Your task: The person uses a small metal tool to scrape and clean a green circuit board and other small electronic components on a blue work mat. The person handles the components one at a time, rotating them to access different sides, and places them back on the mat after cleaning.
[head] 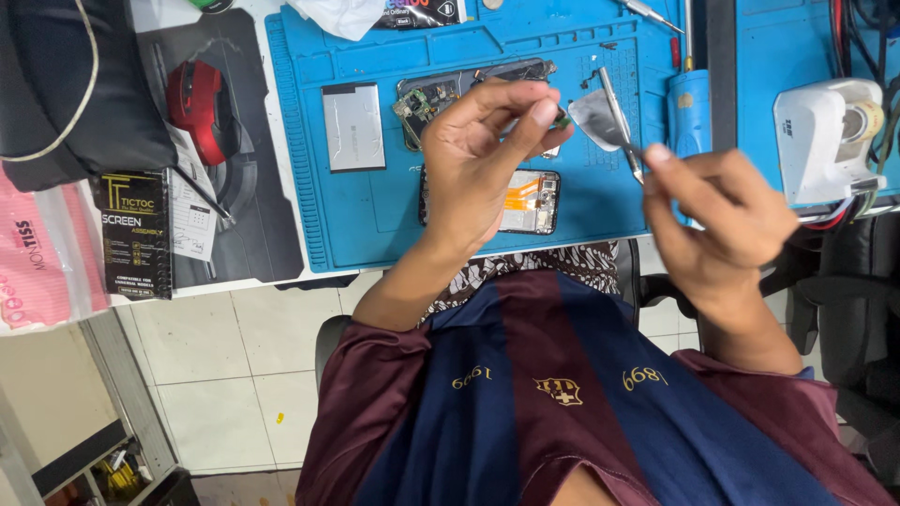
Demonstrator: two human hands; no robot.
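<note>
— What is lying around the hands, biggest things first?

— A white surface (281, 141) is carrying a large blue rubber work mat (375, 215). To its left a dark grey bag (66, 84) is slumping, with a red and black computer mouse (199, 105) resting on a dark mouse pad (244, 206) beside it. At the right a white tape dispenser (825, 136) is sitting on a second blue mat. On the big mat a flat silver rectangular battery (352, 126) is lying just left of an opened black phone body with bare circuit boards (450, 89), and a smaller phone frame with an orange flex cable (530, 201) is lying near the mat's front edge, partly hidden behind the left hand.

— How are the hands posing?

— Both are hovering above the mat, palms turned toward the camera. The left hand (478, 169) is pinching its thumb and forefinger fingers (542, 112) together on a tiny greenish part (561, 120), too small to identify. The right hand (722, 230), blurred, is closing its fingers on slim metal tweezers (621, 122), whose tip is gripping a small silvery foil piece (592, 117) just beside that part.

— Any room for moving?

— The mat between battery and front rim is lying bare; the dispenser is crowding the right.
</note>
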